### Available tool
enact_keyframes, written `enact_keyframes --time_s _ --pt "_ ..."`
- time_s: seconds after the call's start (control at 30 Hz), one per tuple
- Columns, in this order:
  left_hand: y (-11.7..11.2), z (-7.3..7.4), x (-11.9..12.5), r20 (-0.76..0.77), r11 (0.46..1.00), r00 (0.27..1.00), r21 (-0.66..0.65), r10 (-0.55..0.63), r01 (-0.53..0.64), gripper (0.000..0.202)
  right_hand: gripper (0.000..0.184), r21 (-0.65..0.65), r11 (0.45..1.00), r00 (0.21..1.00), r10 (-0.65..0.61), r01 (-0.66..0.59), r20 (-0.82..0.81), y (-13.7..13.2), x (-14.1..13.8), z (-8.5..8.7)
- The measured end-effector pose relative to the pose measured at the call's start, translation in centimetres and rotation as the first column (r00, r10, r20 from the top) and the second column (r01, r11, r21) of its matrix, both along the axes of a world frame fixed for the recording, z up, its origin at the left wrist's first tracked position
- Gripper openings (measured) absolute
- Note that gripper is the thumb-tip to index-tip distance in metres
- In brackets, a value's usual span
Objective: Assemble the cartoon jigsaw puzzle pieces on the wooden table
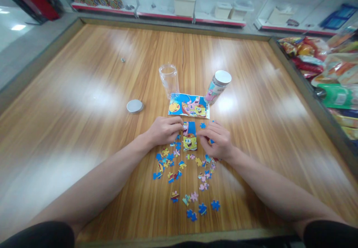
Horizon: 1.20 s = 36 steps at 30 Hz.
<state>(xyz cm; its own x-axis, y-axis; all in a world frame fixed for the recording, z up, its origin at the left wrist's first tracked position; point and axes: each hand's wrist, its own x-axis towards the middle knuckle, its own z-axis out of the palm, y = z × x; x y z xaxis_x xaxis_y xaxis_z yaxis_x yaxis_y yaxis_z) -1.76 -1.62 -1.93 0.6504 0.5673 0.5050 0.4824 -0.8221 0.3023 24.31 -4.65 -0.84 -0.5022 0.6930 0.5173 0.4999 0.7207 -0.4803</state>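
Observation:
A small joined section of jigsaw puzzle [190, 143] with yellow, pink and blue cartoon parts lies flat on the table between my hands. The bent fingers of my left hand [165, 129] close at its upper left edge. On the other side, my right hand [216, 139] has its fingers curled together with the fingertips at the right edge; anything small between them is hidden. Loose puzzle pieces [168, 160] are scattered below and beside both hands, some partly under the right one. Just beyond lies a printed picture card [188, 105] showing the same cartoon figures.
A clear plastic cup-like container [169, 80] stands behind the card's left end. At its right end is a printed can [217, 87] with a pale lid. A round silver lid [134, 106] lies to the left. Packaged snacks [313, 65] line the right side beyond the raised table edge.

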Motion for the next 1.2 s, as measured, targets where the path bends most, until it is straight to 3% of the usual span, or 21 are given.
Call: enact_keyframes --time_s 0.37,0.6,0.93,1.2 --pt "0.3 -0.1 0.8 0.071 0.999 0.997 -0.046 -0.014 0.017 0.027 0.012 -0.006 0.993 0.993 -0.118 0.117 -0.029 1.7 -0.6 0.1" --pt "1.0 -0.4 0.7 0.193 0.984 0.976 -0.164 0.101 -0.07 0.028 0.014 -0.03 0.988 0.986 -0.154 0.152 -0.067 2.2 -0.1 0.2" --pt "0.8 -0.2 0.9 0.129 0.966 0.988 -0.254 0.081 -0.046 0.026 0.014 -0.058 0.983 0.976 -0.181 0.175 -0.123 2.5 -0.6 -0.2" --pt "-1.0 0.7 0.0 0.116 0.947 0.989 -0.317 0.087 -0.046 0.034 0.016 -0.082 0.981 0.985 -0.171 0.173 0.032 1.2 0.8 2.0"
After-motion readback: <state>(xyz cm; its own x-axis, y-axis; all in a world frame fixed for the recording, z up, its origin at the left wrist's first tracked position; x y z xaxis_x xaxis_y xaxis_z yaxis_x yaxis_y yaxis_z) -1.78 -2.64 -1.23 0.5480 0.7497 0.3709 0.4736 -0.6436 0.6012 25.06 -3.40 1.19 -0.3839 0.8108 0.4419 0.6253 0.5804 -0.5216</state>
